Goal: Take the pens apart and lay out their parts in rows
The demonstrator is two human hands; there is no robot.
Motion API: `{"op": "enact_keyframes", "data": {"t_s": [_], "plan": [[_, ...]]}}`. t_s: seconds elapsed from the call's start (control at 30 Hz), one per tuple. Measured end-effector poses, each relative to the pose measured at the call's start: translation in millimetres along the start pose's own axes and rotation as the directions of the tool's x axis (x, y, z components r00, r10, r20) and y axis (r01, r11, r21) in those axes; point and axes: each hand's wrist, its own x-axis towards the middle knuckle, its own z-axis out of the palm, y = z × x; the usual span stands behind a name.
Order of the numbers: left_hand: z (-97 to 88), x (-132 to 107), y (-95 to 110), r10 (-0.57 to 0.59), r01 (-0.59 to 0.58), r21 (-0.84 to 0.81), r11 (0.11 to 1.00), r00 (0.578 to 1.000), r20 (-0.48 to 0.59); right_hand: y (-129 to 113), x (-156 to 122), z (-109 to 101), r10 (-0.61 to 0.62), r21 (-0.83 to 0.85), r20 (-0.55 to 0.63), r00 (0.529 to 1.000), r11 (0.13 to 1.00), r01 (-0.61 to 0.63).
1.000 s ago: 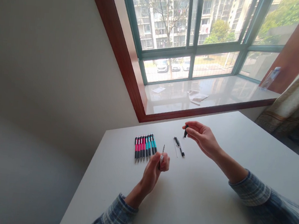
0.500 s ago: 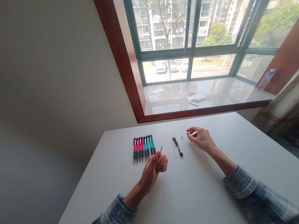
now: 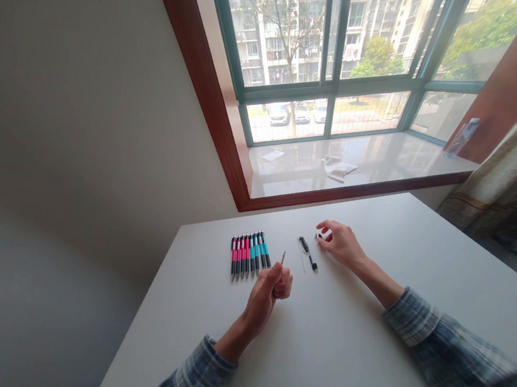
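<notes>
My left hand [image 3: 264,292] is closed in a fist around a slim pen part [image 3: 284,257], whose narrow metallic end points upward; the rest is mostly hidden. My right hand [image 3: 339,244] hovers low at the table, thumb and forefinger curved apart, with a small black pen part [image 3: 320,236] showing between them. Just beyond those fingertips is a tiny silver pen tip [image 3: 315,235]. Between the hands lie a black pen piece [image 3: 303,244], another dark piece with a clip-like end [image 3: 313,263], and a thin pale rod [image 3: 302,259].
Several red and blue click pens [image 3: 248,255] lie in a row on the white table [image 3: 317,341], left of my left hand. Behind the table, a windowsill [image 3: 296,182] bears a crumpled cloth [image 3: 339,168], a paper [image 3: 272,155] and a clear bottle [image 3: 462,138].
My right hand has shifted left to the tiny silver tip, and the black part between its fingers has moved with it. My left hand has moved slightly right, still gripping the pen part.
</notes>
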Motion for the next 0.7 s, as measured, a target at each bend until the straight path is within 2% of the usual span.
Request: {"op": "enact_keyframes", "data": {"t_s": [0.5,0.6,0.7], "plan": [[-1.8,1.6,-2.3,-0.004,0.004,-0.008,1.0,1.0,0.005,-0.6,0.6,1.7,-0.008,-0.011,0.015,1.0,1.0,0.008],[-1.4,1.2,-1.7,-0.013,0.013,-0.007,1.0,1.0,-0.004,-2.8,0.9,-2.3,-0.017,0.045,-0.025,1.0,0.999,0.019],[-1.9,1.3,-1.7,-0.02,0.02,-0.007,1.0,1.0,-0.01,-9.9,0.1,-7.5,-0.042,0.199,-0.065,0.997,0.979,0.054]]}}
